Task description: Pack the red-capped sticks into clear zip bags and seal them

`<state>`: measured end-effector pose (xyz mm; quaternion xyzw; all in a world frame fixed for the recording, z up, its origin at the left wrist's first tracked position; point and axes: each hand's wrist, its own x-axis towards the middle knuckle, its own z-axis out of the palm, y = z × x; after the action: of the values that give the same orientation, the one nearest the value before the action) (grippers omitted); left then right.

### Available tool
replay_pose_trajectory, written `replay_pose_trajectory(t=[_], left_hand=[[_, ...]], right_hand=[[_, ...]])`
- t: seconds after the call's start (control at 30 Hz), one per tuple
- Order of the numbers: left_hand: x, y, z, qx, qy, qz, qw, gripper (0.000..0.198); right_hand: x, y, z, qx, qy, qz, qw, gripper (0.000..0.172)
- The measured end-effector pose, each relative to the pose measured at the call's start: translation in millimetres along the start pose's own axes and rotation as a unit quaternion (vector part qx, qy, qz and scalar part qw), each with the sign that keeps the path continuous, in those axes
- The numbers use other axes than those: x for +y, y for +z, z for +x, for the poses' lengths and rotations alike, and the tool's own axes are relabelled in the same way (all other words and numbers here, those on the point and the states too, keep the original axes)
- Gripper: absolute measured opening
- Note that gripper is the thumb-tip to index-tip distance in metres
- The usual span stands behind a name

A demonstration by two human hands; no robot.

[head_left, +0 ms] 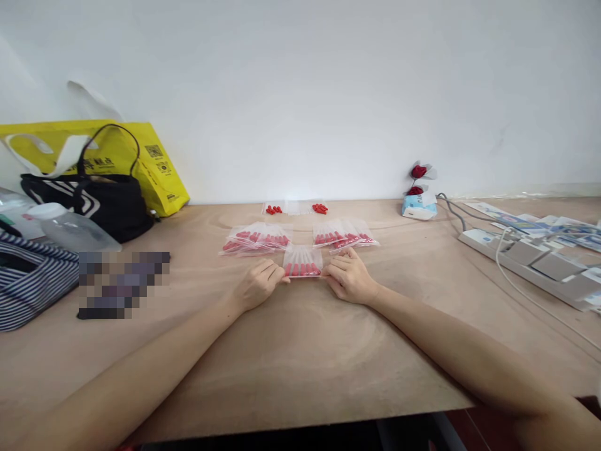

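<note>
Between my hands lies a small clear plastic bag (303, 258) with several red capsule-like pieces in a row along its near edge. My left hand (261, 283) pinches the bag's near left corner, thumb and fingers closed. At the opposite corner, my right hand (350, 277) grips the bag the same way. Just beyond are two overlapping piles of similar filled bags, a left pile (257, 238) and a right pile (345, 235). Farther back, loose-looking red pieces (273, 210) sit on the left and more red pieces (320, 208) on the right, with clear plastic between them.
On the left stand a yellow bag (164, 169), a black bag (117, 207), a clear bottle (77, 228) and a striped pouch (32, 282). A tissue pack (419, 208) with red flowers is at the back. Plugs and cables crowd a power strip (526, 266) on the right.
</note>
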<state>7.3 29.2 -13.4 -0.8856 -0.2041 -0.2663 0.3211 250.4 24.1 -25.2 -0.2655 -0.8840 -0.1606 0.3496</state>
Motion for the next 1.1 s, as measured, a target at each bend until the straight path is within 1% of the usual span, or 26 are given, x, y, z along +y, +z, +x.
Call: replay_pose_trajectory(t=[0.07, 0.13, 0.2, 0.27, 0.33, 0.4, 0.5, 0.6, 0.67, 0.73, 0.83, 0.9, 1.03, 1.1], left_hand=[[-1, -0.4, -1, -0.021, 0.006, -0.024, 0.999, 0.028], [-3, -2.0, -2, -0.038, -0.005, -0.061, 0.997, 0.03], [-7, -3.9, -5, -0.045, -0.055, -0.101, 0.992, 0.031], [-12, -4.8, -8, -0.041, -0.134, -0.123, 0.982, 0.03], [-17, -3.4, -9, -0.03, -0.205, -0.111, 0.972, 0.028], [-21, 0.8, -8, -0.021, -0.244, -0.081, 0.966, 0.025], [-25, 10.5, -4, -0.027, -0.263, -0.041, 0.963, 0.019], [-29, 20.7, -2, -0.031, -0.276, -0.009, 0.961, 0.024], [-32, 26.6, -1, -0.036, -0.283, 0.006, 0.958, 0.026], [-35, 32.0, 1, -0.047, -0.288, 0.016, 0.956, 0.026], [-39, 39.2, 3, -0.06, -0.292, 0.025, 0.954, 0.024], [-41, 42.7, 3, -0.068, -0.286, 0.017, 0.956, 0.021], [-43, 45.3, 2, -0.061, -0.262, -0.012, 0.963, 0.016], [-44, 45.3, 1, -0.049, -0.252, -0.019, 0.966, 0.016]], right_hand=[[2, 1, -1, -0.008, 0.014, 0.019, 1.0, 0.017], [3, 2, -2, -0.015, 0.041, 0.049, 0.998, 0.016], [5, 3, -3, -0.016, 0.077, 0.11, 0.991, 0.014], [5, 2, -3, -0.006, 0.118, 0.196, 0.973, 0.011], [2, 2, -3, 0.002, 0.156, 0.275, 0.949, 0.008], [-3, 1, -2, -0.004, 0.183, 0.333, 0.925, 0.006], [-11, -2, 0, -0.026, 0.186, 0.395, 0.899, 0.008], [-16, -6, 4, -0.016, 0.182, 0.424, 0.887, 0.01], [-16, -9, 8, 0.006, 0.182, 0.428, 0.885, 0.012], [-11, -13, 14, 0.032, 0.175, 0.421, 0.889, 0.017], [4, -15, 26, 0.067, 0.166, 0.39, 0.903, 0.024], [19, -11, 35, 0.076, 0.176, 0.357, 0.914, 0.024], [52, 8, 48, 0.057, 0.206, 0.294, 0.932, 0.025], [65, 19, 50, 0.021, 0.209, 0.266, 0.941, 0.024]])
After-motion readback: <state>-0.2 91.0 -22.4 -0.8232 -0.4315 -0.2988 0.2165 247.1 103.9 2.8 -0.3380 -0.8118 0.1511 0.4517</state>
